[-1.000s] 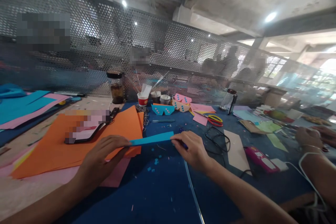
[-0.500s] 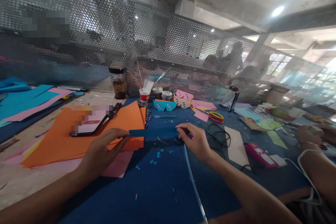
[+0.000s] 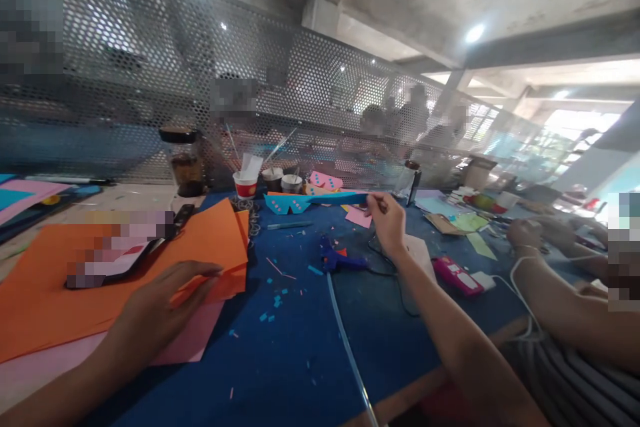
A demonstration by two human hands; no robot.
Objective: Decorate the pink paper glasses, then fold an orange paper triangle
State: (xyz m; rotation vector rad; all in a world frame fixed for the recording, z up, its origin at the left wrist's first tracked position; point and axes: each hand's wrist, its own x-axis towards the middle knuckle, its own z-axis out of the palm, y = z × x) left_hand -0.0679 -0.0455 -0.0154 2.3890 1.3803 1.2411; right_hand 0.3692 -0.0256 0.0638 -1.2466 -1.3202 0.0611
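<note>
My right hand (image 3: 390, 221) pinches the right end of a blue paper strip (image 3: 343, 199). The strip's other end reaches the blue paper mask (image 3: 285, 204); whether the two touch I cannot tell. My left hand (image 3: 155, 303) holds nothing, thumb and fingers apart, over the orange paper sheets (image 3: 210, 233) and a pink sheet (image 3: 193, 340). On the blue tabletop between my hands lies a blue glue gun (image 3: 347, 261), with a clear tube (image 3: 345, 340) running from it toward me. Small blue paper scraps (image 3: 270, 307) lie about it.
A phone (image 3: 125, 247) rests on the orange sheets. Behind stand a lidded jar (image 3: 185, 163), a red and white cup (image 3: 245, 185) and a clear bottle (image 3: 406, 181). A magenta device (image 3: 457, 275) lies to the right, near another person's arms (image 3: 560, 300).
My left hand has let go of the strip. My right hand has carried it away from me toward the mask, uncovering the glue gun. The view has turned right.
</note>
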